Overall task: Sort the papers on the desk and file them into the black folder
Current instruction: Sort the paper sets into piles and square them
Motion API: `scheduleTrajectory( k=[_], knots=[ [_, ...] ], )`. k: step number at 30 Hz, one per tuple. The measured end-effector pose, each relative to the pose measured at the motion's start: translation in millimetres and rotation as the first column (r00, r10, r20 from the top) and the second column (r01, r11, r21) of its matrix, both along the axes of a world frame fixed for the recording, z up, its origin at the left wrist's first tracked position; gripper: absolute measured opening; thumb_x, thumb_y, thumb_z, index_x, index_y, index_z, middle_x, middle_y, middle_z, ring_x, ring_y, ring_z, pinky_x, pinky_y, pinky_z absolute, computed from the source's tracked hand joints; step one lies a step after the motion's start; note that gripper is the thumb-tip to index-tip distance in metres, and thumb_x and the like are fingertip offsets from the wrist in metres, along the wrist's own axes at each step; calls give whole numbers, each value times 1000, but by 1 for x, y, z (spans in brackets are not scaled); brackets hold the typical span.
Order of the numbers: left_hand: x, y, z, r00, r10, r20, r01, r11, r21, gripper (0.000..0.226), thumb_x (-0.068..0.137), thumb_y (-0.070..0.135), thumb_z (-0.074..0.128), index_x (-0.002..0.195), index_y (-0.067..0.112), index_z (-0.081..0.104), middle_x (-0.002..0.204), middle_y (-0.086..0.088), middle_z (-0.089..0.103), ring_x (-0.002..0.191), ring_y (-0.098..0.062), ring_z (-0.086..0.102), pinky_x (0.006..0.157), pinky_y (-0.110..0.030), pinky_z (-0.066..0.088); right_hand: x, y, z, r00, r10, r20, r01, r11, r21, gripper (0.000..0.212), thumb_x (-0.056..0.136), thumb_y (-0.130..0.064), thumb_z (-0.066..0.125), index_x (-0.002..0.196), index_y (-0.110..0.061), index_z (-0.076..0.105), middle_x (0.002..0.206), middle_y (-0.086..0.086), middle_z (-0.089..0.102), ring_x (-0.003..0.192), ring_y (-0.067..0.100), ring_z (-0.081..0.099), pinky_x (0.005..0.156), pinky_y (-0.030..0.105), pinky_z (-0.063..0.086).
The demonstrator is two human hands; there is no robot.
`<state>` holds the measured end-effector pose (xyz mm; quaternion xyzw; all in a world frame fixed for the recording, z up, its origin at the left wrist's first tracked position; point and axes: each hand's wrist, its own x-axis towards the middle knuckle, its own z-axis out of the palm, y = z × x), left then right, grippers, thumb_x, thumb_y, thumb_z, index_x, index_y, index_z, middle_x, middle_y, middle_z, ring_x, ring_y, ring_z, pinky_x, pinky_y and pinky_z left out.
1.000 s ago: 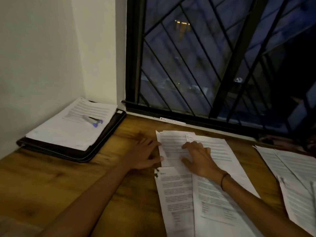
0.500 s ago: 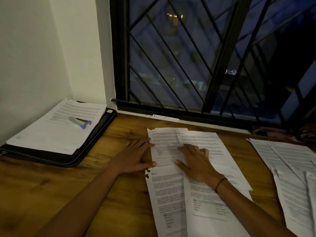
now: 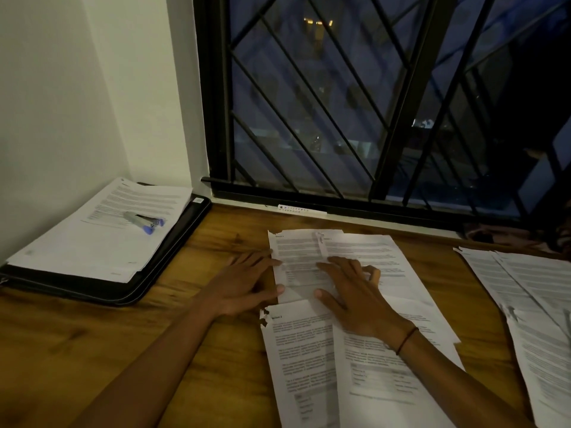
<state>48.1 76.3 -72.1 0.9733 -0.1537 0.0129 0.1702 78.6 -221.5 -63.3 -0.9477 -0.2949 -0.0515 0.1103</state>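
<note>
While the room is dim, two hands lie flat on a wooden desk (image 3: 92, 350). The left hand (image 3: 244, 285) rests on the wood with its fingers straight, and its fingertips touch the left edge of a printed sheet (image 3: 296, 264). The right hand (image 3: 355, 295) presses down on the papers with its fingers spread out; it grips nothing. A thin dark band (image 3: 407, 340) goes round the right wrist.

Four sheets can be counted in the middle pile (image 3: 370, 366), two at the back and two in front, and they overlap each other. Some have torn top corners. More may be hidden under them; that cannot be told.

At the right edge lies a second pile (image 3: 531, 304) of at least three sheets, partly cut off.

One black folder (image 3: 148, 285) lies at the back left, near the wall corner, well apart from the hands. On top of it sits one stack of papers (image 3: 92, 242). Two small grey things with blue tips (image 3: 145, 220) lie on that stack, side by side.

Behind the desk is one window with black bars (image 3: 370, 103).
</note>
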Motion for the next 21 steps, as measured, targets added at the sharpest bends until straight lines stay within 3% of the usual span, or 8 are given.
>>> scheduleTrajectory(
  k=[5,9,14,21],
  knots=[
    [-3,1,0,984,-178,-21,178,984,27,91,82,91,45,157,51,15,170,22,0,157,-3,1,127,-37,12,-8,-31,12,989,66,-135,-62,997,38,90,88,-80,49,160,-42,11,163,-19,15,147,5,10,110,34,10],
    [-3,0,0,979,-203,-3,203,979,24,88,82,88,51,156,51,21,169,22,7,155,1,2,128,-37,13,-12,-58,4,985,12,-175,-8,1000,23,94,83,-89,45,159,-46,10,160,-22,22,141,1,20,110,37,15],
    [-4,0,2,979,-202,4,202,979,22,87,81,89,50,155,51,25,169,22,11,154,2,7,128,-36,13,-8,-70,-5,987,15,-157,-12,1000,21,94,85,-89,41,161,-39,19,168,-18,15,153,2,13,123,41,9],
    [-3,0,1,979,-203,10,203,979,10,86,80,90,51,153,53,26,168,25,11,154,1,10,126,-33,13,-4,-76,-10,990,24,-140,-14,998,68,89,85,-88,43,158,-39,28,167,-17,21,152,3,18,124,45,11]
  ],
)
